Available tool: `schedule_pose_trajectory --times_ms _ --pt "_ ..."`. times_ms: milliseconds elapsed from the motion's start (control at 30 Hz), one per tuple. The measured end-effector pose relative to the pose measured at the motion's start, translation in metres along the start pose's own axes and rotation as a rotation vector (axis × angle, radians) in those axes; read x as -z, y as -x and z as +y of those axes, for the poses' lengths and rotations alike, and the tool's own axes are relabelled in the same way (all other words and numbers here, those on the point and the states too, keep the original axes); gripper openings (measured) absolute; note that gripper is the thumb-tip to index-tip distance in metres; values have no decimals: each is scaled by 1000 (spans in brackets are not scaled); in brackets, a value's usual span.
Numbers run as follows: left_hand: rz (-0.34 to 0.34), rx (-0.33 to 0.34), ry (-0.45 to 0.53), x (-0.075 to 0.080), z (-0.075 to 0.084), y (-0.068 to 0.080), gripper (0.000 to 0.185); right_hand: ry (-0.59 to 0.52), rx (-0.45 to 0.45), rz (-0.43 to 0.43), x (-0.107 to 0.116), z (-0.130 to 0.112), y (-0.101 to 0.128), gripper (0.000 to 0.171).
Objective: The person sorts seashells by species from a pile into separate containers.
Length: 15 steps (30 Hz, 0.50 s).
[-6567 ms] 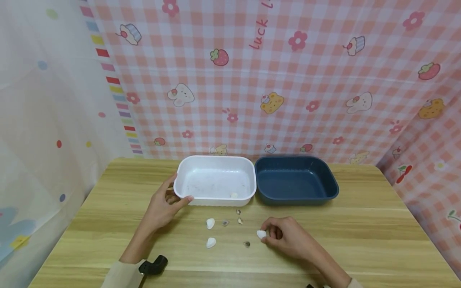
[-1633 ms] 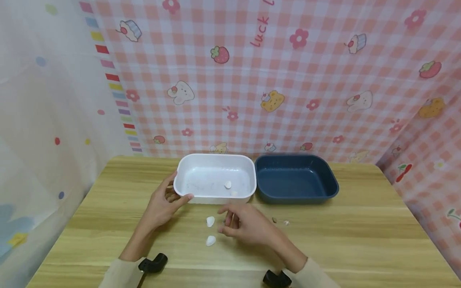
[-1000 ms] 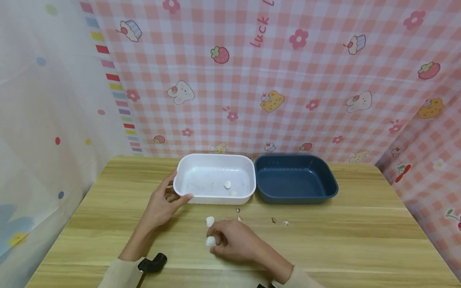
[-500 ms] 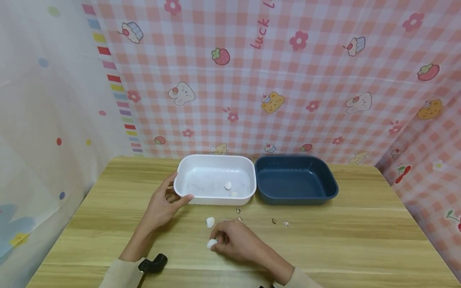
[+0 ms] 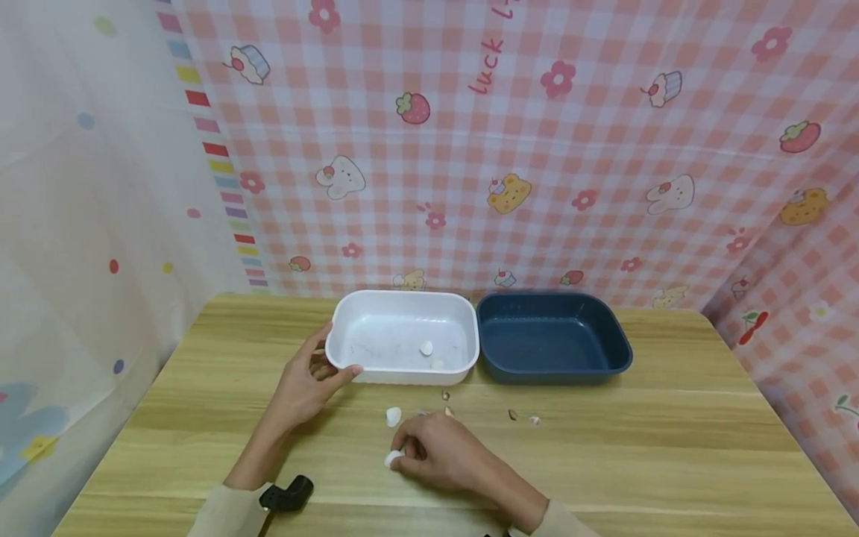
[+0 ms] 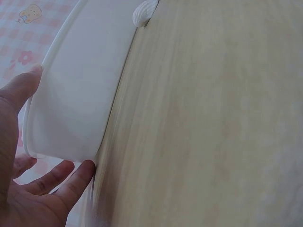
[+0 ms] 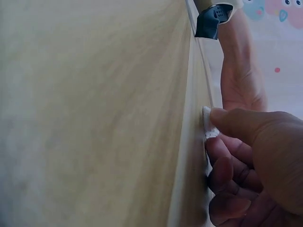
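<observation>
In the head view my left hand holds the left end of a white plastic basin. The left wrist view shows the thumb at its rim and the fingers against its end wall. My right hand pinches a white seashell between thumb and index finger, low over the table. Another white seashell lies just beyond it, in front of the basin. Inside the basin are a white shell and a paler one near the front wall.
A dark blue basin stands against the white one's right side. Small brownish shells lie before the basins, including one close to the white basin, one and a pale one farther right. A checked cloth hangs behind the wooden table.
My right hand has moved left from a white shell on the right and now pinches the nearer left one. A second shell now shows in the white basin. The left hand keeps its hold.
</observation>
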<state>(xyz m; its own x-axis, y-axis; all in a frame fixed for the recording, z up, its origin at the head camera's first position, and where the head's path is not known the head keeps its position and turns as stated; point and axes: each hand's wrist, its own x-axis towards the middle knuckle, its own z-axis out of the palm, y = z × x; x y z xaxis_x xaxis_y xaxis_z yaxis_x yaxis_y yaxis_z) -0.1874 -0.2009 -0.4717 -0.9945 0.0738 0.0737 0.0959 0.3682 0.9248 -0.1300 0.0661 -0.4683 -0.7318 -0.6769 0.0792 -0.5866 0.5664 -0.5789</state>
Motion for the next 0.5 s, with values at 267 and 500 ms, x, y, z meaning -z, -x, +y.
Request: schedule_pose_trajectory --times_ms 267,500 --pt "2 0 -1 0 0 0 96 -101 14 -73 4 2 0 16" --pt "1 -12 -21 0 -2 -1 95 -171 -5 -104 7 4 -1 9"
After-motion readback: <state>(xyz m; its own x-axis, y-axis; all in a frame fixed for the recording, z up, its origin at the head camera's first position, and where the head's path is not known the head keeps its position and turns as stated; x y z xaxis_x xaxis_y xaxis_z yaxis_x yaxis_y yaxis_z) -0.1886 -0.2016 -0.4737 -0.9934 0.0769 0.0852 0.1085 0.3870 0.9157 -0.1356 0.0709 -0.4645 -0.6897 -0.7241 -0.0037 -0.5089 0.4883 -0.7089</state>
